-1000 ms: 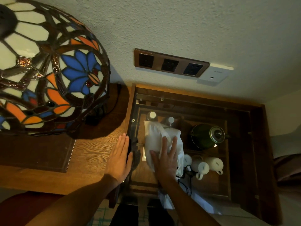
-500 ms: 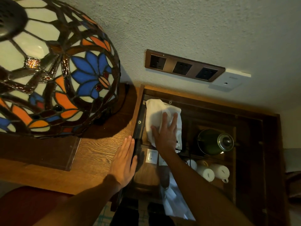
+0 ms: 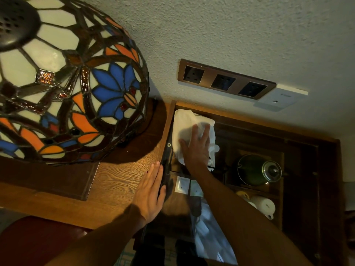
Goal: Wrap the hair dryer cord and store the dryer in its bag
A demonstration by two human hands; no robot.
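A white cloth bag [image 3: 186, 127] lies on the glass-topped cabinet [image 3: 249, 131], pushed up near the wall at the cabinet's back left corner. The hair dryer is not visible; it is hidden if it is inside the bag. My right hand [image 3: 196, 148] rests flat on the bag with fingers spread, pressing on it. A bit of black cord or drawstring [image 3: 211, 165] shows at the bag's lower right edge. My left hand [image 3: 150, 191] lies flat and open on the wooden desk [image 3: 119, 179], right at its edge beside the cabinet.
A large stained-glass lamp [image 3: 67, 79] fills the desk's left part. A triple socket panel [image 3: 224, 81] and a white wall box [image 3: 278, 97] sit on the wall. Under the glass are a green kettle [image 3: 257, 169], white cups [image 3: 264, 205] and two sachets [image 3: 188, 186].
My right hand has slid the white bag away from me across the glass toward the wall. The left hand has stayed flat on the desk edge.
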